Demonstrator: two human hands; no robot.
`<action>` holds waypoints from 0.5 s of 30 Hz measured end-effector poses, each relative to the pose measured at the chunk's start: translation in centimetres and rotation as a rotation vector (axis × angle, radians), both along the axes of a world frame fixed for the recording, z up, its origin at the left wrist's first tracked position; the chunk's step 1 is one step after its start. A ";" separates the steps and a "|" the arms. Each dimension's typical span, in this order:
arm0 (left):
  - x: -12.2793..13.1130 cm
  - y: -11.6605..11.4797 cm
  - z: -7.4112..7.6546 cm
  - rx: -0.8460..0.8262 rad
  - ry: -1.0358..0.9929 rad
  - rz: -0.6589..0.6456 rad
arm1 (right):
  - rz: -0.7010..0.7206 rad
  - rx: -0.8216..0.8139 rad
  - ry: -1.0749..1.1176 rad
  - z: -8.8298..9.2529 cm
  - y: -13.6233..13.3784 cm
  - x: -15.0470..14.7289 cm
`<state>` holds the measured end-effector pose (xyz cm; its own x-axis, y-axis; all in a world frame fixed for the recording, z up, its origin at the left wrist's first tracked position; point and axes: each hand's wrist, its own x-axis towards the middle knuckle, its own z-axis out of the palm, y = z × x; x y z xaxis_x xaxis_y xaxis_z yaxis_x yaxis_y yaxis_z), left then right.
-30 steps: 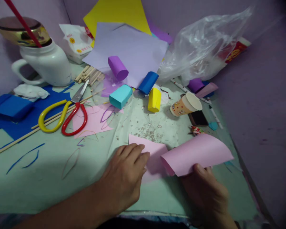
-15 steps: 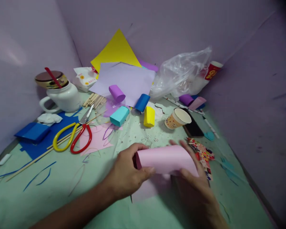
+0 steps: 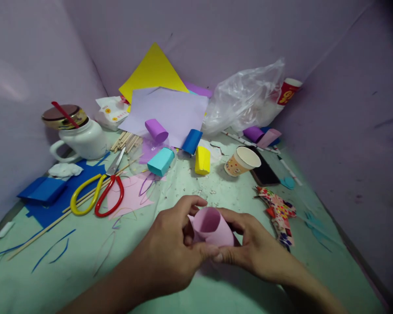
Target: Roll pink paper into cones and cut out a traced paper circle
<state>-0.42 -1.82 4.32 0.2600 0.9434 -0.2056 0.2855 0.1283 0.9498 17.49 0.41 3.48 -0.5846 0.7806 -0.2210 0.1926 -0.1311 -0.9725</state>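
A sheet of pink paper (image 3: 219,233) is curled into a tube between my two hands, its round opening turned up and toward the far side. My left hand (image 3: 175,242) grips it from the left, thumb across the near side and fingers behind. From the right, my right hand (image 3: 249,246) closes around it, and the two thumb tips meet at the front. Beyond the hands lie small paper tubes: a yellow one (image 3: 202,161), a turquoise one (image 3: 161,161), a blue one (image 3: 192,141) and a purple one (image 3: 156,130).
Scissors (image 3: 109,185) with yellow and red handles lie at left on blue and pink paper, near a white mug (image 3: 81,139). At right stand a paper cup (image 3: 242,161), a phone (image 3: 265,168) and a patterned paper piece (image 3: 280,211). A plastic bag (image 3: 245,98) rests behind.
The pink paper has been turned from lying crosswise to opening upward, and rolled into a narrower tube. My right hand has moved left, bringing both hands close together.
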 end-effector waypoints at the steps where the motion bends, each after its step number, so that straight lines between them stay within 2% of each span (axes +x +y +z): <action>1: 0.1 0.2 -0.2 -0.038 -0.063 0.032 | -0.033 -0.058 0.037 -0.4 0.1 -0.1; 4: 0.4 0.4 -0.8 -0.053 -0.137 0.106 | -0.111 -0.172 0.150 -1.6 0.1 -0.3; 8: 0.7 0.1 -1.6 0.010 -0.096 0.170 | -0.172 -0.241 0.192 -2.4 -0.3 -0.6; 12: 0.8 -0.1 -1.9 0.116 -0.025 0.226 | -0.192 -0.234 0.206 -2.1 -0.6 -0.8; 15: 1.0 0.1 -1.7 0.126 -0.028 0.226 | -0.216 -0.166 0.207 -2.0 -0.7 -0.8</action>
<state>0.55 -1.73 2.66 0.0434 0.9960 -0.0782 0.2366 0.0658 0.9694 16.71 -0.33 1.44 -0.4551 0.8549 -0.2489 -0.0567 -0.3067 -0.9501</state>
